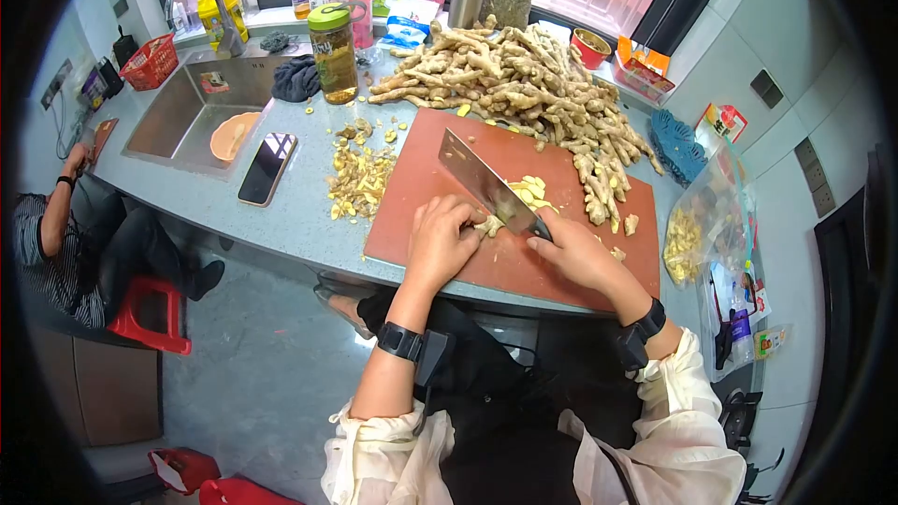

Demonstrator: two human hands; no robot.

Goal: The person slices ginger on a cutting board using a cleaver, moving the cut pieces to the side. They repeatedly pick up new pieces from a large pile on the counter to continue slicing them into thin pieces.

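My right hand (572, 248) is wrapped round the dark handle of a cleaver (486, 182), whose broad blade slants up and left over the red-brown cutting board (412, 229). On the board's near side, my left hand (441, 238) has its fingers curled onto a piece of ginger (489, 225), close beside the blade. Pale ginger slices (531, 191) lie just behind the blade. A big heap of whole ginger (524, 75) covers the board's far edge and spills down its right side, with smaller bits near my right hand.
Ginger scraps (360, 178) are piled left of the board, near a phone (267, 168) and a lidded bottle (333, 61). Further left is a sink (159, 131). A plastic bag of slices (687, 238) stands at right. Another person (70, 252) sits at far left.
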